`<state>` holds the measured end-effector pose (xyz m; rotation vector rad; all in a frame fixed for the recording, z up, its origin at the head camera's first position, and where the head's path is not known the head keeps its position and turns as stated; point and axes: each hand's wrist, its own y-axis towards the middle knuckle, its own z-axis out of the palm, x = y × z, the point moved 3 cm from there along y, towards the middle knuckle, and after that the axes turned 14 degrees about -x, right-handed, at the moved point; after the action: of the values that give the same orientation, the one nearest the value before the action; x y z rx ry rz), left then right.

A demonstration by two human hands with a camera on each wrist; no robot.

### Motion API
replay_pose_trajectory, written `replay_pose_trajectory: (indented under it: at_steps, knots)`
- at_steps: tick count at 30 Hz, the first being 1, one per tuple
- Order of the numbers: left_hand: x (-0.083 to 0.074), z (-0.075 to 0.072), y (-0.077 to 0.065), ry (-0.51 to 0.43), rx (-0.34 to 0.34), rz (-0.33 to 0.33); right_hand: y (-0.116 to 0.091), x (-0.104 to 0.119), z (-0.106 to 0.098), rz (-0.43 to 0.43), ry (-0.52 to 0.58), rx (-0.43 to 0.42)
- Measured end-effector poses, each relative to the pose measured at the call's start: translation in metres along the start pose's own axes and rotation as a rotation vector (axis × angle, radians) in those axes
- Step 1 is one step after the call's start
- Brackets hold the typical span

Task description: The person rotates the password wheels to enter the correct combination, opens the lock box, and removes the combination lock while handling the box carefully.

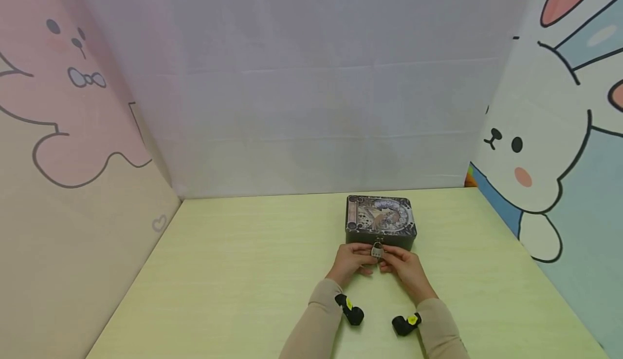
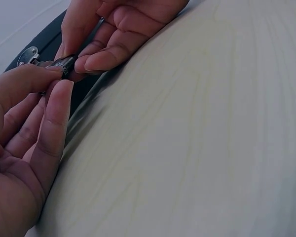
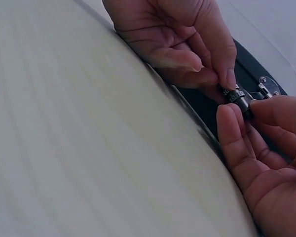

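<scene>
A dark tin box (image 1: 381, 215) with a patterned, illustrated lid sits toward the back of the table. From the metal hasp (image 3: 267, 88) on its front hangs a small combination padlock (image 1: 377, 250), with number dials visible in the right wrist view. My left hand (image 1: 351, 261) pinches the padlock from the left between thumb and fingers. On the opposite side, my right hand (image 1: 408, 270) grips it with thumb and fingertips. Fingers of both hands cover parts of the lock body, and the dial digits are too small to read.
The pale wood-grain table (image 1: 243, 272) extends to both sides of the box. A white cloth backdrop (image 1: 311, 94) stands behind it, with cartoon-printed panels at left and right. Black wrist cameras (image 1: 353, 314) sit at both of the person's sleeves.
</scene>
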<state>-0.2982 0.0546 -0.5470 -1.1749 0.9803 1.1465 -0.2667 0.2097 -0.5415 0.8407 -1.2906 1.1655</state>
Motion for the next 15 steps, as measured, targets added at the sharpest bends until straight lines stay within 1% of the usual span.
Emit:
replay_pose_trajectory:
  at_steps: [7,15]
  knots:
    - [0.0022,-0.0008,0.0016,0.015,0.011,0.007,-0.0013,0.0006,-0.0001,-0.011,0.008,-0.001]
    - [-0.0003,-0.0002,-0.0008,0.020,0.012,0.020,-0.0016,0.0015,-0.0003,-0.001,0.004,-0.009]
